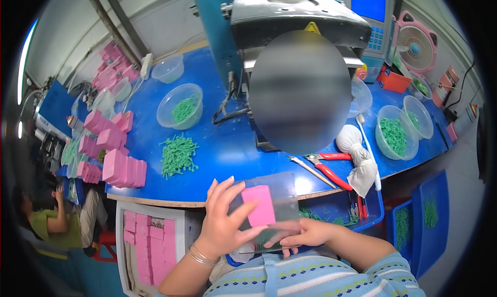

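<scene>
In front of my body, a clear, rectangular plastic piece [284, 191], a sheet or a box, is held just off the table's near edge. A pink block [263, 206] shows against it. My left hand [220, 217] has thumb and index finger closed on the block; its other fingers stick up. My right hand [305, 232] grips the clear piece's lower right corner, with some fingers seen through the plastic. Below lies a blue tray [380, 209] with small green pieces [310, 214], partly hidden by my hands.
A press-like machine [300, 12] stands ahead, its middle blurred out. Red-handled pliers [331, 174], a white cloth bundle [357, 157] and a toothbrush [370, 157] lie right. Left are a green pile [178, 154], a bowl [164, 108] and pink blocks [121, 167]. A person [57, 219] sits far left.
</scene>
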{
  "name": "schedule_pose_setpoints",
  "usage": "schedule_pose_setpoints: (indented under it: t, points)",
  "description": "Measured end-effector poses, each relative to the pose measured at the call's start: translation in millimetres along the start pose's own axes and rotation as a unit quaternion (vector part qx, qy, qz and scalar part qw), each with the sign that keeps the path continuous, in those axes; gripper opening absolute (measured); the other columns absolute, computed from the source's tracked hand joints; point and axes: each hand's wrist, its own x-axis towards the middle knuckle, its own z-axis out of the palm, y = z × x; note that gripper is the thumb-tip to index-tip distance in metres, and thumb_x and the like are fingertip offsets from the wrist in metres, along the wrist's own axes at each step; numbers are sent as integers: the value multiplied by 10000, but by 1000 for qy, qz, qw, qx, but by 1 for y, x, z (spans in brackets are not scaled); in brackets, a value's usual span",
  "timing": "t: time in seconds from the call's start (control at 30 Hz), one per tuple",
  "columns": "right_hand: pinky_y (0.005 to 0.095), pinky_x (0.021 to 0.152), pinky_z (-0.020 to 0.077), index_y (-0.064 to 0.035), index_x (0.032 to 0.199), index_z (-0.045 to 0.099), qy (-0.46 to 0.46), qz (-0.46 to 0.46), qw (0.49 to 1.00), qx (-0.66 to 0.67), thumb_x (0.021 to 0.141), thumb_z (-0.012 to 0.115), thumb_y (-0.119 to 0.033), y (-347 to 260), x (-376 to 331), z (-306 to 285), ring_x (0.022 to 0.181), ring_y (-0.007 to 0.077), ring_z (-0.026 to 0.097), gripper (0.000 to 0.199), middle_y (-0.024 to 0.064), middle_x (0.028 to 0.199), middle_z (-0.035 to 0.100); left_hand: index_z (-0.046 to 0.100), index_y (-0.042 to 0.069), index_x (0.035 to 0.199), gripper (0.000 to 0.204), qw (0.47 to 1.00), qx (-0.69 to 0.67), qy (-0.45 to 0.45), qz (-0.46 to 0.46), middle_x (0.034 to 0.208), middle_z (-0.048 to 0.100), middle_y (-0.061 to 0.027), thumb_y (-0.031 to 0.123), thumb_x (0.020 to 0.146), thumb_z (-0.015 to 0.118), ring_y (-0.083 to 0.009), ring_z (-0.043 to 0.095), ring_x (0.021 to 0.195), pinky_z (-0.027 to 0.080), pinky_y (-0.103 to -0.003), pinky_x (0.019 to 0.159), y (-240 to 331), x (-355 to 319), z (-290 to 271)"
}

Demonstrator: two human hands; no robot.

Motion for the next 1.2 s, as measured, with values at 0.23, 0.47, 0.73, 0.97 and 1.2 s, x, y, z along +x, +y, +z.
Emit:
schedule_pose_setpoints:
  t: [0.23, 0.47, 0.73, 0.97, 1.2]
  points:
    - [248, 664, 473, -61, 1276, 435, 7, -32, 996, -86, 914, 478, -142, 9, -3, 6, 829, 117, 583, 374, 85, 1057, 593, 573, 176, 1028, 491, 989, 2, 94, 113, 1156, 433, -113, 327, 615, 791, -326, 398, 1147, 387, -513, 971, 11, -5, -6]
    - [238, 651, 464, -57, 1268, 445, 35, -40, 991, -120, 909, 487, -143, 3, -10, 12, 806, 108, 580, 371, 79, 990, 613, 624, 174, 1036, 442, 984, -25, 129, 122, 1177, 455, -111, 270, 632, 776, -318, 421, 1135, 386, -520, 948, 14, -5, -4]
    - [245, 524, 470, 10, 1380, 211, -8, -70, 974, 216, 873, 459, -36, -61, -55, 29, 635, 228, 644, 567, 271, 1077, 574, 364, -70, 1253, 646, 968, -149, 169, -113, 1335, 313, -261, 483, 923, 320, -373, 360, 1223, 265, -437, 1014, 7, 9, -17]
    - [384, 616, 550, 67, 1368, -72, -75, -223, 910, 342, 832, 315, 24, -113, -83, 31, 767, 461, 618, 662, 420, 1173, 406, 375, -41, 1263, 649, 974, 119, -110, -157, 1334, 323, -248, 403, 825, 555, -398, 233, 1289, 134, -517, 1055, 8, -5, 18]
    - [305, 512, 553, 63, 1351, 173, 14, -238, 938, 250, 897, 347, -124, -151, -55, -6, 639, 300, 651, 522, 375, 1140, 467, 325, 2, 1313, 750, 974, 166, -81, -128, 1380, 260, -242, 357, 740, 652, -378, 219, 1302, 121, -513, 1063, 6, -15, 33]
